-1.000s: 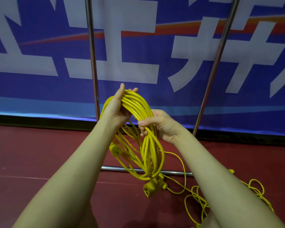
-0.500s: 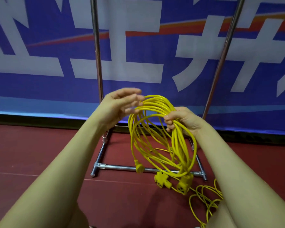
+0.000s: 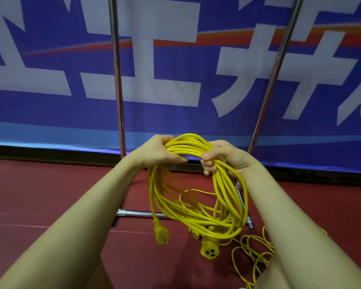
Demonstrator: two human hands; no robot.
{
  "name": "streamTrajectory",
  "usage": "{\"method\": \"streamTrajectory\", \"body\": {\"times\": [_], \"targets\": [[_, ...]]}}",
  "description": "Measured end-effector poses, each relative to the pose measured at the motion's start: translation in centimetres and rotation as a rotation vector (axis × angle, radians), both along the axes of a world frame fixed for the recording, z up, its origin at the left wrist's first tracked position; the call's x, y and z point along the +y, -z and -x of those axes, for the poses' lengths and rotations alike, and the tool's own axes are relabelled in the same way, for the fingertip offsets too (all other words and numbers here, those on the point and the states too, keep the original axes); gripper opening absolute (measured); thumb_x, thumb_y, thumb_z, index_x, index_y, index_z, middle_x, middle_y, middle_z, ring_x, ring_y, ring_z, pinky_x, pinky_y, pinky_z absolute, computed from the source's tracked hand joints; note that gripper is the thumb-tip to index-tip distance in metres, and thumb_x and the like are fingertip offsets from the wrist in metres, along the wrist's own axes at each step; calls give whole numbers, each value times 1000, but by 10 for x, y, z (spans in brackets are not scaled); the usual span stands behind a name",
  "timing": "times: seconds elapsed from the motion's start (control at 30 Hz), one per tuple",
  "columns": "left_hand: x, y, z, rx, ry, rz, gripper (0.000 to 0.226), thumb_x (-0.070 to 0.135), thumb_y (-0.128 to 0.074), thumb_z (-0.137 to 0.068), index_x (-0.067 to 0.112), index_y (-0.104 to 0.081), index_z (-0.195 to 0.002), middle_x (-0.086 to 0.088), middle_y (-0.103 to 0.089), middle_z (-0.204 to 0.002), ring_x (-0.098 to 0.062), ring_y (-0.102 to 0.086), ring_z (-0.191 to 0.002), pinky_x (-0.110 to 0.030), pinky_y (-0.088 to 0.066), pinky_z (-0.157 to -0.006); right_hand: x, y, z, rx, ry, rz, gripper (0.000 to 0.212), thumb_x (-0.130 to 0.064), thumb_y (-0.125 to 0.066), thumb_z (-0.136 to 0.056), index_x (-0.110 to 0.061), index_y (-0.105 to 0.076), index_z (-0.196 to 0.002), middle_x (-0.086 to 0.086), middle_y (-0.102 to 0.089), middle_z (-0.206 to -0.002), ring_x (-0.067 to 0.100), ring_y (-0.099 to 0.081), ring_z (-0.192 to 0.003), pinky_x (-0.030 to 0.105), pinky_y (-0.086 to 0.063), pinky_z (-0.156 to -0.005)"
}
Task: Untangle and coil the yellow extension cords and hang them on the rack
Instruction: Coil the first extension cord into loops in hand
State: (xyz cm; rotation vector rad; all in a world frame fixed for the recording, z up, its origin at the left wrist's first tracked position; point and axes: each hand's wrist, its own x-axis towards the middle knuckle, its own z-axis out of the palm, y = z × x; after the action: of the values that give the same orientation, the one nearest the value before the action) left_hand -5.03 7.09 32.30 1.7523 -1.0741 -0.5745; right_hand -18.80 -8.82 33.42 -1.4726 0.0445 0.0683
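Hands grip a coiled yellow extension cord (image 3: 196, 184) in front of the chrome rack (image 3: 118, 101), above the red floor (image 3: 40, 195). Its loops could slide apart and retangle, likely if either grip slackens, or the dangling plug (image 3: 162, 233) and socket (image 3: 209, 249) could snag. The left hand (image 3: 161, 152) and right hand (image 3: 223, 156) both curl tightly round the top of the bundle. A second loose cord (image 3: 254, 251) lies on the floor beside the rack's right foot.

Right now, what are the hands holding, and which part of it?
Both hold the coiled yellow extension cord by the top of its loops: the left hand grips the upper left of the bundle, the right hand the upper right.
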Motion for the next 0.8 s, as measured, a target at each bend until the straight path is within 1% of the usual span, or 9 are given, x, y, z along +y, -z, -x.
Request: {"method": "streamTrajectory", "body": {"times": [0.1, 0.2, 0.3, 0.37, 0.47, 0.53, 0.6, 0.67, 0.8], "targets": [[5, -6, 0, 143, 66, -24, 29, 2, -77, -73, -1, -62, -98, -4, -59, -72, -12, -55, -61, -24, -49, -59, -2, 0, -2, -3, -19, -8, 17, -2, -60, -66, -6, -45, -72, 1, -48, -50, 9, -44, -39, 27, -51, -53], [7, -11, 0, 166, 74, 18, 38, 15, -85, -64, -4, -59, -85, -5, -47, -63, -15, -43, -56, -24, -36, -55, -6, -3, -4, -23, -8, -13, 27, -14, -67, -58, -6, -48, -75, 1, -50, -53, 9, -45, -41, 27, -54, -57], [6, -13, 1, 248, 23, 93, 33, 14, -83, -65, 16, -51, -57, 2, -32, -48, -11, -28, -40, -19, -24, -42, -9, -4, -6, -56, -12, -12, 33, -17, -69, -59, -5, -53, -84, 1, -51, -57, 10, -50, -45, 31, -57, -67], [5, -13, 2, 310, -3, 135, 35, 14, -80, -65, 22, -51, -48, 4, -31, -43, -9, -27, -36, -17, -25, -38, -12, 0, -6, -58, -58, -62, 45, -17, -78, -57, -4, -55, -94, 3, -55, -63, 14, -56, -52, 38, -56, -79], [4, -15, 3, 361, -78, 177, 33, 20, -77, -64, 18, -45, -57, 4, -31, -43, -9, -28, -36, -18, -29, -37, -19, 10, -5, -57, -149, -90, 72, -26, -89, -52, -1, -56, -111, 7, -61, -78, 20, -62, -67, 46, -47, -92], [3, -15, 3, 392, -156, 197, 35, 22, -80, -68, 16, -45, -62, 5, -30, -45, -9, -27, -37, -18, -30, -38, -23, 17, -5, -60, -168, -79, 79, -25, -89, -53, 2, -53, -118, 9, -63, -84, 25, -62, -76, 51, -37, -99], [3, -16, 3, 444, -222, 251, 26, 21, -72, -78, 14, -50, -65, 3, -30, -50, -8, -27, -38, -18, -30, -38, -27, 22, -3, -22, -152, -45, 79, -24, -89, -52, 2, -54, -118, 9, -63, -86, 28, -61, -81, 48, -37, -97], [3, -17, 2, 499, -276, 295, 24, 20, -70, -81, 13, -52, -67, 2, -30, -52, -8, -27, -39, -19, -30, -38, -31, 22, 1, 27, -106, 64, 72, -24, -88, -51, 1, -60, -112, 9, -63, -84, 28, -62, -82, 38, -45, -90], [3, -16, 3, 547, -313, 312, 24, 21, -69, -83, 11, -51, -70, 5, -33, -47, -6, -31, -36, -19, -31, -40, -30, 20, 7, 75, 81, 288, 28, -6, -71, -69, -1, -65, -96, 7, -66, -73, 23, -66, -72, 29, -52, -75]]}}
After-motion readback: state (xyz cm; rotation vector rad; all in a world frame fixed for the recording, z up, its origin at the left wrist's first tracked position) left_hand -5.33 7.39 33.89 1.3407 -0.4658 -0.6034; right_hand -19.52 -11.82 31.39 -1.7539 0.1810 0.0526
